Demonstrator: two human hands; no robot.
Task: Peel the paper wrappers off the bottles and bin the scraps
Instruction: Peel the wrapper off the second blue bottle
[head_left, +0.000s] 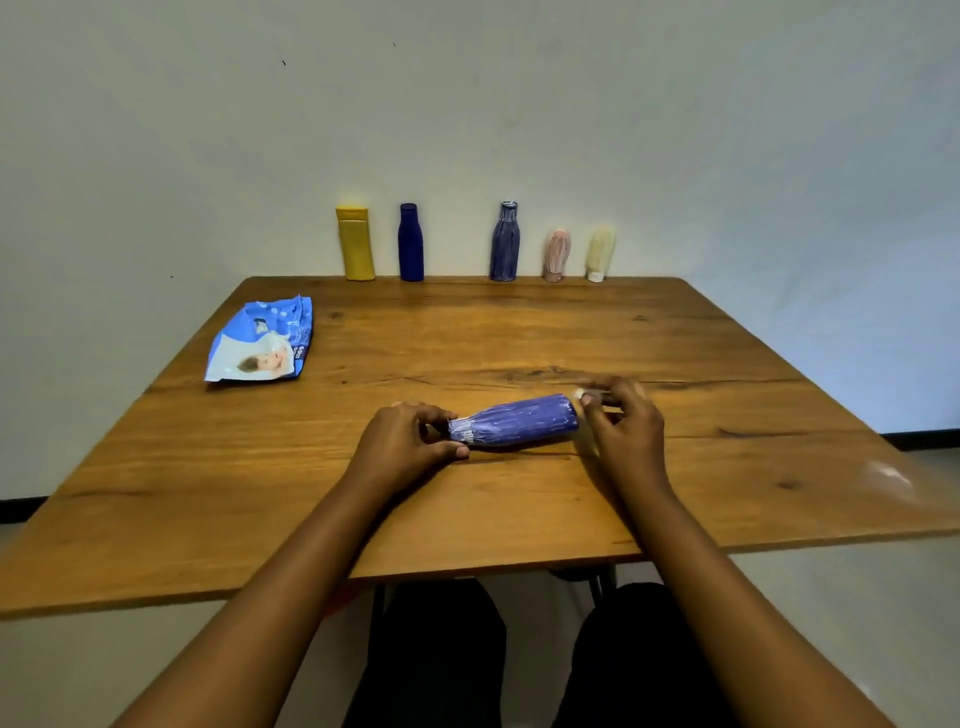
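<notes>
A wrapped bottle (514, 420) lies on its side at the middle of a wooden table (467, 509), neck toward 9 o'clock. The left hand (405, 441) grips the neck, fingers and thumb curled round it. At the 3 o'clock end, the right hand (626, 421) pinches a loose wrapper end (581, 393), which is pale and blurred. At 12 o'clock, a yellow bottle (355, 244), a bare blue bottle (411, 243) and three wrapped ones, blue (505, 243), pink (557, 255) and cream (601, 253), stand upright along the far edge. A blue bag (262, 340) lies flat at 10 o'clock.
</notes>
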